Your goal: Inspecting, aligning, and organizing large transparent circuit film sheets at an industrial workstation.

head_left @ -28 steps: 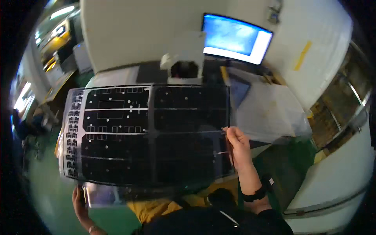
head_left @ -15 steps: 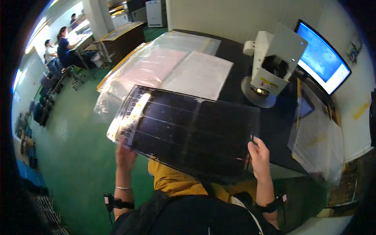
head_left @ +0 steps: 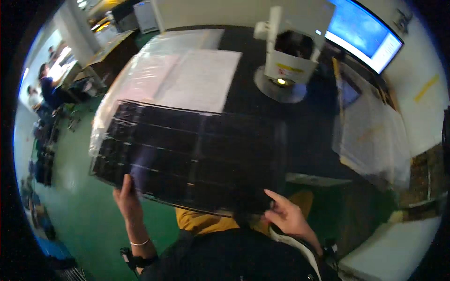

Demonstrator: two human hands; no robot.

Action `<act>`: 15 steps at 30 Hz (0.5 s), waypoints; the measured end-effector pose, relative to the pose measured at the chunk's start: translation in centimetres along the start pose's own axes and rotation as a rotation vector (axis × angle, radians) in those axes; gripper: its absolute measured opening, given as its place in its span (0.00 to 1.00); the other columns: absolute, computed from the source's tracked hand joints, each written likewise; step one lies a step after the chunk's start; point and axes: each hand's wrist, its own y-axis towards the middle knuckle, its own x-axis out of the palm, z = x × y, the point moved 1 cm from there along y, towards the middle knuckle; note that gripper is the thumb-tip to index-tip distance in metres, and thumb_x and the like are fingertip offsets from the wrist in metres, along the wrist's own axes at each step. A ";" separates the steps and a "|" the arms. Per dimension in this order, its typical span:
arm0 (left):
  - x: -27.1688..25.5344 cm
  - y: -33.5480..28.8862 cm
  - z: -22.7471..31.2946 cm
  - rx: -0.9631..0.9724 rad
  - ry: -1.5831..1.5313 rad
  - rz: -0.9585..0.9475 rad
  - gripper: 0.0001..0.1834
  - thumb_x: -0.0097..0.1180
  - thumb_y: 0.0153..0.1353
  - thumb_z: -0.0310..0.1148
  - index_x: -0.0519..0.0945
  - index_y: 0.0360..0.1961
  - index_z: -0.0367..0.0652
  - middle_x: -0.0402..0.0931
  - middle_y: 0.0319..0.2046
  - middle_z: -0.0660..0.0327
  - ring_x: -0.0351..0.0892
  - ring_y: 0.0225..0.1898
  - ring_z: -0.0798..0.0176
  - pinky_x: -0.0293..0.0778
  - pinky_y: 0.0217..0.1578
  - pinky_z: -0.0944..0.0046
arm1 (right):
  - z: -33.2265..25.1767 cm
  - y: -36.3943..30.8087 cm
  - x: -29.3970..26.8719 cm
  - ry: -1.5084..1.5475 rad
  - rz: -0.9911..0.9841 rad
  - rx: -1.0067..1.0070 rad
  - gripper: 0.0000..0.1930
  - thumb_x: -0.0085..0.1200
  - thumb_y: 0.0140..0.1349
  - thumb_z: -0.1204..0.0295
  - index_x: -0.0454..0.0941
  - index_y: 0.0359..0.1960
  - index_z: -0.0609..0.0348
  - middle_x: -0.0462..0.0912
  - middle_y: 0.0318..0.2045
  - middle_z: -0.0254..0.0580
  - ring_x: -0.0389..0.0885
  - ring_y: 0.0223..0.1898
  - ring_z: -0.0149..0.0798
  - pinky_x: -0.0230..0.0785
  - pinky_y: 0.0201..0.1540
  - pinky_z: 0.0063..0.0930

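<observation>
A large dark panel (head_left: 187, 157) fills the middle of the view, held flat and slightly tilted above the green floor (head_left: 79, 220) and the near edge of a black table (head_left: 300, 126). Its surface is near black and glossy, split by thin pale lines into rows of rectangular cells, with 1 wider seam running across it about the middle. Its left corner catches a pale reflection.

Just below the panel lies the person's own dark top, with a yellow garment (head_left: 201, 222) showing beneath the panel's near edge. Beyond the panel, on the table, lie a clear plastic sheet (head_left: 136, 79) and a white sheet (head_left: 201, 79), partly hidden by the panel's far edge. Farther back stands a white device on a round base (head_left: 283, 61), and behind it a lit blue monitor (head_left: 363, 33). To the right are more plastic-wrapped sheets (head_left: 370, 136). Far left, people sit at desks (head_left: 47, 89).

The left hand (head_left: 126, 199) pinches the panel's near left edge, thumb on top and fingers hidden beneath. The right hand (head_left: 286, 215) meets the near right corner with fingers partly spread; how firmly it closes on the edge cannot be told.
</observation>
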 end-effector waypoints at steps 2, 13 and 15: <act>0.6 -0.7 0.9 -0.007 0.042 0.002 0.16 0.53 0.57 0.29 0.70 0.45 0.35 0.73 0.39 0.60 0.73 0.38 0.69 0.72 0.37 0.67 | -0.1 0.0 -0.4 0.044 0.042 0.018 0.22 0.51 0.56 0.78 0.66 0.54 0.57 0.74 0.28 0.35 0.77 0.30 0.26 0.70 0.32 0.19; 5.6 1.3 -1.8 -0.032 0.080 -0.041 0.14 0.51 0.59 0.34 0.71 0.45 0.40 0.74 0.37 0.65 0.73 0.35 0.72 0.71 0.32 0.70 | -1.1 4.2 -3.8 0.154 0.391 -0.160 0.11 0.50 0.59 0.74 0.72 0.42 0.64 0.75 0.21 0.36 0.74 0.19 0.25 0.69 0.21 0.18; 4.8 2.2 -3.0 -0.140 0.048 -0.039 0.11 0.51 0.59 0.33 0.72 0.42 0.42 0.74 0.33 0.68 0.73 0.30 0.74 0.69 0.28 0.73 | -1.1 4.2 -3.9 0.161 0.397 -0.116 0.13 0.50 0.59 0.73 0.71 0.45 0.63 0.75 0.22 0.37 0.75 0.20 0.26 0.70 0.23 0.19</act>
